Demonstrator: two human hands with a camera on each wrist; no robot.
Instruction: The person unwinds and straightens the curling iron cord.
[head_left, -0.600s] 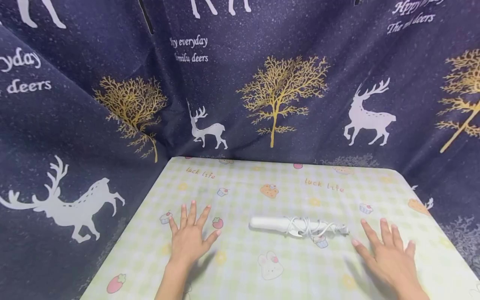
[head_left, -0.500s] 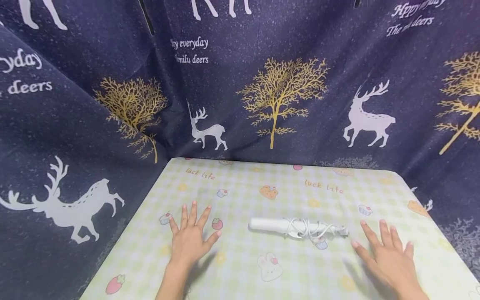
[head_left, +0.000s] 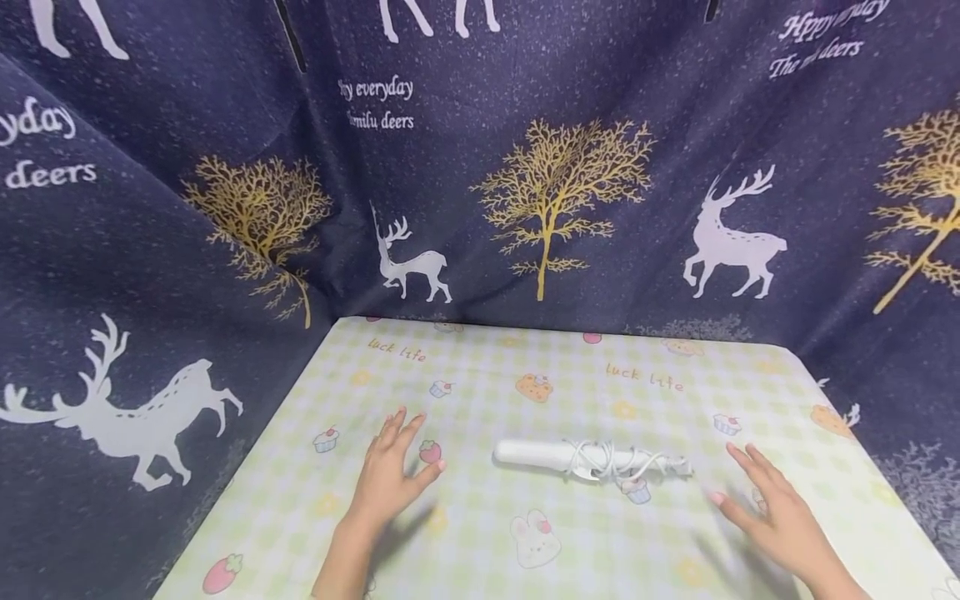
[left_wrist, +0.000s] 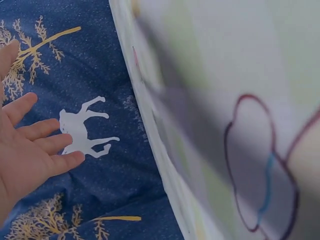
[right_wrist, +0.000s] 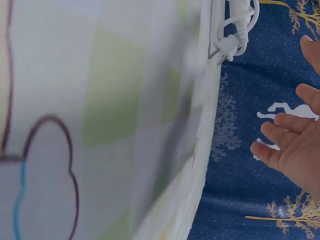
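Note:
A long white rod-shaped appliance (head_left: 532, 454) lies crosswise on the table, its white cord (head_left: 611, 460) wound around the right half. In the right wrist view the plug (right_wrist: 229, 46) shows at the cord-wrapped end. My left hand (head_left: 390, 479) hovers over the cloth to the left of the appliance, fingers extended and thumb pointing toward it. To the right of the plug end, my right hand (head_left: 780, 517) is held above the cloth with fingers straight and thumb apart. Neither hand touches the appliance.
A pale green checked cloth (head_left: 450, 542) with printed cupcakes, strawberries and a rabbit covers the table. Dark blue curtains (head_left: 465, 167) with white deer and golden trees hang behind the table and along its left side.
Both hands have turned from palm down with spread fingers to palms facing inward, fingers closer together. The appliance still lies in its place; the head view has shifted slightly.

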